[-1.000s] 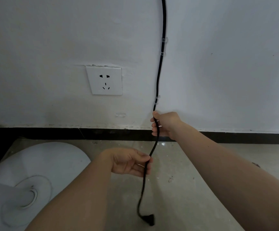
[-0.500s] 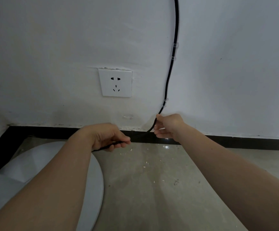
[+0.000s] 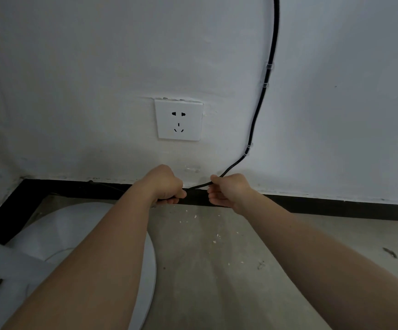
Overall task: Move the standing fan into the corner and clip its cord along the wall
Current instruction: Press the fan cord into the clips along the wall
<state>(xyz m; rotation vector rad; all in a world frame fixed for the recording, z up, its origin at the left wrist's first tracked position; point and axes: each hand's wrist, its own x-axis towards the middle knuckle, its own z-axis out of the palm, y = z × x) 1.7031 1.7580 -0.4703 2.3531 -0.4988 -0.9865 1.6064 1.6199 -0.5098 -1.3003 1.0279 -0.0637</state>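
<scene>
Left hand (image 3: 165, 184): closed in a fist around the black cord (image 3: 262, 101), knuckles toward the wall, the cord emerging from its right side. Right hand (image 3: 228, 190): pinching the same cord between thumb and fingers, palm partly turned down. The two hands sit close together, a short taut span of cord between them, level with the black skirting strip (image 3: 336, 206) at the foot of the wall.

From the right hand the cord rises up and to the right, then runs nearly straight up the white wall (image 3: 74, 67) and leaves the top of the view. It is a round, matte, rubber-like cable. Two small clear plastic clips hold it against the wall: the lower clip (image 3: 248, 150) just above the bend, the upper clip (image 3: 267, 76) higher up. A further clear clip (image 3: 191, 168) is fixed low on the wall between the hands and the outlet, and carries no cord.

White square wall outlet (image 3: 179, 119), smooth plastic, with two-slot and three-slot openings; no writing legible. Plaster around it is uneven.

Fan base (image 3: 57, 232): white, round, smooth, on the floor at lower left near the corner, partly behind the left forearm. Floor (image 3: 228, 270): bare grey concrete with small white flecks.
</scene>
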